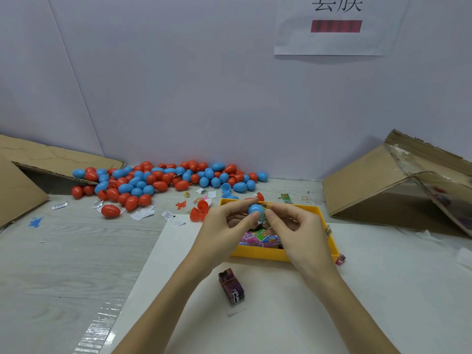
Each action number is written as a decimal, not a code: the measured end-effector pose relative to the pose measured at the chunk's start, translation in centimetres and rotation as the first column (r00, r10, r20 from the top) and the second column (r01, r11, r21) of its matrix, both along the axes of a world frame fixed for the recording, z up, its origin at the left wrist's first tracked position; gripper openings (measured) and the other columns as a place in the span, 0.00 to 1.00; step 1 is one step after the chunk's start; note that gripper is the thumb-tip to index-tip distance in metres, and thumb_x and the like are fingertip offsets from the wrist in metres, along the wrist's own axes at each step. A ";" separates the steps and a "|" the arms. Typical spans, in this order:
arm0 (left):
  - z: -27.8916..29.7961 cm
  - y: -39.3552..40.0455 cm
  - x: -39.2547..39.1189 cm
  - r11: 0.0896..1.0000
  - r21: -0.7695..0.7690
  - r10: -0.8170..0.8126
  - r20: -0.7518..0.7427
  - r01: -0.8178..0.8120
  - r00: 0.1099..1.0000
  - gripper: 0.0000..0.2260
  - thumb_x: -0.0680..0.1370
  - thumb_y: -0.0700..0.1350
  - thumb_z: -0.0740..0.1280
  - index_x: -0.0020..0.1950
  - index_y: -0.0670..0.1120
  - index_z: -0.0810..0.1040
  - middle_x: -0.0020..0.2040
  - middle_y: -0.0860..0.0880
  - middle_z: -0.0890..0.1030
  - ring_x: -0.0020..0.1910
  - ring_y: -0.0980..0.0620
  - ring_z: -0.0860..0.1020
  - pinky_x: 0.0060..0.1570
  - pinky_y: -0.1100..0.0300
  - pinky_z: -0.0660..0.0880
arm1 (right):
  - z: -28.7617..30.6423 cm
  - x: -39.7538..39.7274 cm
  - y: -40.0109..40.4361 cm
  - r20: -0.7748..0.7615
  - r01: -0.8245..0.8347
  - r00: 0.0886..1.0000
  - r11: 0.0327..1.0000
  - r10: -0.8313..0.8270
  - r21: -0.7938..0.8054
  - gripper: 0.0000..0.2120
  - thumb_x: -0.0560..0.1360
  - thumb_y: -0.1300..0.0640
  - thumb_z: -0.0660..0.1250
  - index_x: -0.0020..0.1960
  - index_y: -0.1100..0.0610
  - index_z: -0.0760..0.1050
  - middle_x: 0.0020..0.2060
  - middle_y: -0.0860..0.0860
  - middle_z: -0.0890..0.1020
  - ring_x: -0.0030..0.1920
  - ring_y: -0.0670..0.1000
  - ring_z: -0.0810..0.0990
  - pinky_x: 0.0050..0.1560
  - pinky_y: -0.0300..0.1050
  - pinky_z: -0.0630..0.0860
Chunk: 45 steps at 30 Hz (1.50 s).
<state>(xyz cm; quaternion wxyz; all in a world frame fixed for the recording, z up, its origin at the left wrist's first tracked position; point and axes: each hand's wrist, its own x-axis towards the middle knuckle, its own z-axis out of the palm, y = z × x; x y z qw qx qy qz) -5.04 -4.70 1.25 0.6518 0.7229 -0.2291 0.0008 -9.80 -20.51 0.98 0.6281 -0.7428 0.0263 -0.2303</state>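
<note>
My left hand [224,226] pinches a blue plastic egg [255,209] between thumb and fingers, held above the yellow tray [258,252]. My right hand [293,226] pinches a printed film sleeve [264,217] that wraps the egg's right side. The tray holds several pink and green printed sleeves [260,237]. A small bundle of purple sleeves [231,286] lies on the white sheet [255,315] in front of the tray.
A heap of red and blue eggs [163,178] lies against the back wall, with paper slips and open egg halves [199,212] nearby. Cardboard boxes stand at the left [23,180] and at the right [398,182].
</note>
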 end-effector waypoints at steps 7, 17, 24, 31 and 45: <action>0.1 -0.1 0.1 0.999 0.013 0.049 0.018 -0.049 0.999 0.16 0.79 0.47 0.71 0.66 0.48 0.82 0.49 0.53 0.87 0.46 0.56 0.85 0.45 0.68 0.79 | 0.3 -0.2 0.5 0.053 0.048 0.998 0.994 -0.043 -0.099 0.10 0.78 0.54 0.73 0.53 0.39 0.79 0.48 0.40 0.86 0.51 0.41 0.84 0.50 0.37 0.82; -0.1 -0.1 0.1 0.999 0.022 0.031 0.032 -0.032 0.999 0.17 0.79 0.47 0.71 0.67 0.48 0.81 0.50 0.52 0.86 0.47 0.54 0.85 0.48 0.65 0.81 | 0.4 -0.3 0.6 0.063 0.067 0.996 0.990 -0.060 -0.124 0.09 0.78 0.53 0.72 0.55 0.42 0.81 0.48 0.41 0.86 0.50 0.41 0.84 0.49 0.37 0.82; -0.3 -0.4 -0.3 0.995 -0.015 0.101 0.231 -0.100 0.968 0.12 0.78 0.49 0.72 0.61 0.50 0.81 0.50 0.55 0.85 0.51 0.54 0.84 0.52 0.60 0.81 | 0.4 -0.3 0.7 -0.009 -0.020 1.000 0.988 0.021 0.153 0.08 0.76 0.55 0.74 0.53 0.44 0.83 0.47 0.43 0.87 0.52 0.46 0.86 0.49 0.41 0.83; -0.5 -0.4 -0.2 0.977 0.098 0.117 0.505 -0.192 0.855 0.20 0.75 0.46 0.76 0.67 0.48 0.80 0.53 0.55 0.82 0.48 0.53 0.81 0.52 0.63 0.79 | 1.2 -0.5 0.5 -0.089 -0.157 0.960 0.774 0.266 0.614 0.11 0.78 0.59 0.71 0.60 0.58 0.82 0.52 0.55 0.88 0.53 0.53 0.87 0.46 0.40 0.83; -0.3 0.3 0.6 0.995 0.070 0.034 0.477 -0.077 0.878 0.19 0.77 0.47 0.73 0.68 0.51 0.81 0.59 0.56 0.80 0.60 0.54 0.78 0.58 0.64 0.76 | 1.9 -0.7 0.1 -0.097 -0.196 0.887 0.558 0.452 0.806 0.14 0.77 0.61 0.71 0.62 0.63 0.80 0.55 0.61 0.86 0.50 0.54 0.87 0.47 0.44 0.84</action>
